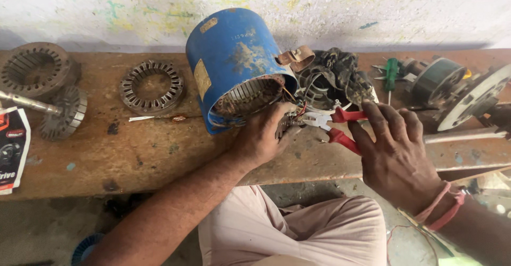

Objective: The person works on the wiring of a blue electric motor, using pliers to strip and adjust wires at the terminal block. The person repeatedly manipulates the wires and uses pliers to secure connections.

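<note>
Head view: blue motor housing point(234, 66) on its side on wooden bench point(133, 154), likely heavy, rigid; best gripped by outer shell. Left hand point(263, 138) pinches wires at its open mouth. Right hand point(394, 154) grasps red-handled pliers point(340, 127). Loose stator rings point(151, 86) well apart, to the left.

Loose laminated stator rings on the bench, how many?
2: a taller dark ring at the far left and a flat ring left of the blue motor housing. Clutter at right may hide more.
</note>
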